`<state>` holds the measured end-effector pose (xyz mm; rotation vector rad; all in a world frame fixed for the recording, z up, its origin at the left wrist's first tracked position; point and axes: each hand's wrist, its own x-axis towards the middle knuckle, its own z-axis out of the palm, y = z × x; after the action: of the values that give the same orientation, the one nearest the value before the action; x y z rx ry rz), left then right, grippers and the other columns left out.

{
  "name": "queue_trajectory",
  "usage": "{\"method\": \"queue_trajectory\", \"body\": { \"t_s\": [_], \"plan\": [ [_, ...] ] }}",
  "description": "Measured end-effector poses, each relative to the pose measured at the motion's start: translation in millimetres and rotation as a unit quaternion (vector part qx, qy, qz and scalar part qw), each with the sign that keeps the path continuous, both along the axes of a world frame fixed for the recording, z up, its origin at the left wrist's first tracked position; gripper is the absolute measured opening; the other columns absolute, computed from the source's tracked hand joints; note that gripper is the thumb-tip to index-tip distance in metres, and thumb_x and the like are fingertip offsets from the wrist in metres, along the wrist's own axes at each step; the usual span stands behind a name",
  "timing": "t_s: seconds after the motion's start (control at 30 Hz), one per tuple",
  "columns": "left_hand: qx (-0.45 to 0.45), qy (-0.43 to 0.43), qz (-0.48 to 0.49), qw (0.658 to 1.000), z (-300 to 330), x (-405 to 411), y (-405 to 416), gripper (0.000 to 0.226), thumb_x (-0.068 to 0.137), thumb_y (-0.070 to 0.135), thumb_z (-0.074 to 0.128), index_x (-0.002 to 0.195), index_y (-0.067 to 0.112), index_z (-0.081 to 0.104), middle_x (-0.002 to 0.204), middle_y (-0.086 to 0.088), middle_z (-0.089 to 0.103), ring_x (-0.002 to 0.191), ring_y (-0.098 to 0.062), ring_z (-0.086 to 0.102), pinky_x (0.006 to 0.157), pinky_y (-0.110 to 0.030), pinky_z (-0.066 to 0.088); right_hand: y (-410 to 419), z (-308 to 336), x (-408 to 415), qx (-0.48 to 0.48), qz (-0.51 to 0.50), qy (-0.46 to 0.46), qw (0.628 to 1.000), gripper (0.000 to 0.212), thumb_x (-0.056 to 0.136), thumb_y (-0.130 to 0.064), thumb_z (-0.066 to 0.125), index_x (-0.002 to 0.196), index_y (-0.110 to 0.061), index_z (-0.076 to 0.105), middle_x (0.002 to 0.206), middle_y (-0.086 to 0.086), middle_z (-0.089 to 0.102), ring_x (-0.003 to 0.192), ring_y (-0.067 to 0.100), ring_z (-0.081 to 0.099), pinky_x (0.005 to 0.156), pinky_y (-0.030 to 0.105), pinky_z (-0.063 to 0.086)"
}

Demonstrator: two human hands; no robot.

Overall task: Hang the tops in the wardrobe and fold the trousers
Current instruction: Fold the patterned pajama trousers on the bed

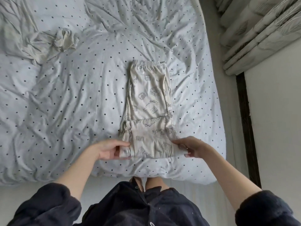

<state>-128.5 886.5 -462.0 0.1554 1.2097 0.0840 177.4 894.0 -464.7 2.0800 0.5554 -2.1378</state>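
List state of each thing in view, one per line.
trousers: flat on bed, legs together, near end folded up, waistband far
left hand: pinches fold's left edge
right hand: pinches fold's right edge
crumpled garment: bunched, unfolded, far left
duvet: wrinkled
curtain: gathered

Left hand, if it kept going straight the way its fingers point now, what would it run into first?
The left hand points rightward and already pinches the near fold of the patterned trousers. Going on, it would push across that fold toward the right hand, which grips the opposite edge.
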Motion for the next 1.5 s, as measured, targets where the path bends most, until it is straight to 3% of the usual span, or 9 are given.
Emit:
{"method": "queue_trajectory", "body": {
  "t_s": [0.17, 0.27, 0.43, 0.67, 0.9, 1.13, 1.27, 1.37, 1.5],
  "plan": [
    [0.096, 0.051, 0.140, 0.984, 24, 9, 78, 0.015, 0.093, 0.016, 0.051, 0.093, 0.004, 0.059, 0.071, -0.013, 0.069, 0.061, -0.022, 0.069, 0.058, -0.031, 0.059, 76, 29, -6, 0.086, -0.095, 0.034, 0.991, 0.017, 0.091, -0.026, 0.060, 0.080, -0.014, 0.060, 0.062, 0.003, 0.066, 0.051, 0.012, 0.064, 0.039, 0.018, 0.036],
    [0.173, 0.092, 0.267, 0.944, 21, 12, 115, 0.027, 0.095, 0.030, 0.051, 0.102, 0.005, 0.058, 0.089, -0.010, 0.069, 0.081, -0.021, 0.067, 0.069, -0.032, 0.058, 115, 34, -10, 0.181, -0.186, 0.073, 0.963, 0.024, 0.098, -0.029, 0.046, 0.085, -0.014, 0.060, 0.081, 0.003, 0.069, 0.075, 0.015, 0.064, 0.059, 0.025, 0.041],
    [0.210, 0.327, 0.155, 0.908, -11, 29, 111, 0.010, 0.094, 0.016, 0.053, 0.102, 0.012, 0.057, 0.081, -0.001, 0.057, 0.075, -0.015, 0.053, 0.070, -0.028, 0.046, 126, -7, -11, 0.251, -0.027, -0.083, 0.964, 0.036, 0.095, -0.033, 0.052, 0.113, -0.003, 0.060, 0.095, 0.008, 0.059, 0.084, 0.019, 0.051, 0.067, 0.029, 0.041],
    [0.163, 0.300, 0.089, 0.936, -37, 43, 90, 0.030, 0.088, 0.035, 0.064, 0.109, 0.021, 0.046, 0.105, 0.007, 0.052, 0.101, -0.013, 0.047, 0.094, -0.037, 0.044, 112, -42, -21, 0.149, -0.024, -0.015, 0.988, 0.041, 0.089, -0.047, 0.057, 0.102, -0.009, 0.060, 0.106, 0.008, 0.063, 0.088, 0.018, 0.059, 0.078, 0.034, 0.040],
    [0.186, 0.281, 0.086, 0.938, -36, 41, 91, 0.013, 0.087, 0.017, 0.066, 0.100, 0.014, 0.063, 0.094, -0.001, 0.067, 0.083, -0.011, 0.062, 0.067, -0.026, 0.050, 114, -40, -18, 0.171, -0.007, -0.013, 0.985, 0.025, 0.089, -0.028, 0.063, 0.072, -0.011, 0.060, 0.070, 0.001, 0.057, 0.059, 0.008, 0.050, 0.045, 0.009, 0.039],
    [0.080, 0.187, -0.036, 0.978, -36, 25, 65, 0.036, 0.082, 0.027, 0.072, 0.112, 0.016, 0.056, 0.107, -0.005, 0.069, 0.100, -0.021, 0.064, 0.087, -0.037, 0.051, 93, -27, -5, 0.113, 0.075, -0.016, 0.991, 0.034, 0.089, -0.031, 0.062, 0.105, -0.001, 0.062, 0.115, 0.016, 0.063, 0.105, 0.028, 0.055, 0.091, 0.038, 0.043],
    [0.184, 0.262, 0.002, 0.947, -46, 21, 78, 0.024, 0.088, 0.028, 0.064, 0.108, 0.014, 0.062, 0.105, -0.007, 0.070, 0.094, -0.021, 0.066, 0.083, -0.037, 0.053, 112, -29, -11, 0.187, 0.007, -0.038, 0.982, 0.030, 0.093, -0.033, 0.056, 0.101, -0.006, 0.065, 0.087, 0.003, 0.061, 0.075, 0.013, 0.052, 0.068, 0.026, 0.042],
    [0.238, 0.309, 0.030, 0.920, -49, 25, 95, 0.023, 0.087, 0.024, 0.066, 0.106, 0.011, 0.065, 0.098, -0.003, 0.070, 0.091, -0.020, 0.066, 0.082, -0.035, 0.052, 131, -32, -17, 0.279, -0.006, -0.079, 0.957, 0.033, 0.092, -0.029, 0.059, 0.114, -0.004, 0.062, 0.098, 0.004, 0.065, 0.080, 0.017, 0.059, 0.063, 0.026, 0.045],
    [0.268, 0.321, 0.061, 0.906, -51, 27, 125, 0.063, 0.064, 0.046, 0.079, 0.114, 0.013, 0.058, 0.103, 0.002, 0.068, 0.094, -0.015, 0.064, 0.090, -0.037, 0.050, 158, -35, -25, 0.351, 0.007, -0.072, 0.934, 0.039, 0.084, -0.030, 0.069, 0.115, -0.009, 0.057, 0.101, 0.006, 0.063, 0.085, 0.017, 0.059, 0.064, 0.021, 0.047]
  ]
}}
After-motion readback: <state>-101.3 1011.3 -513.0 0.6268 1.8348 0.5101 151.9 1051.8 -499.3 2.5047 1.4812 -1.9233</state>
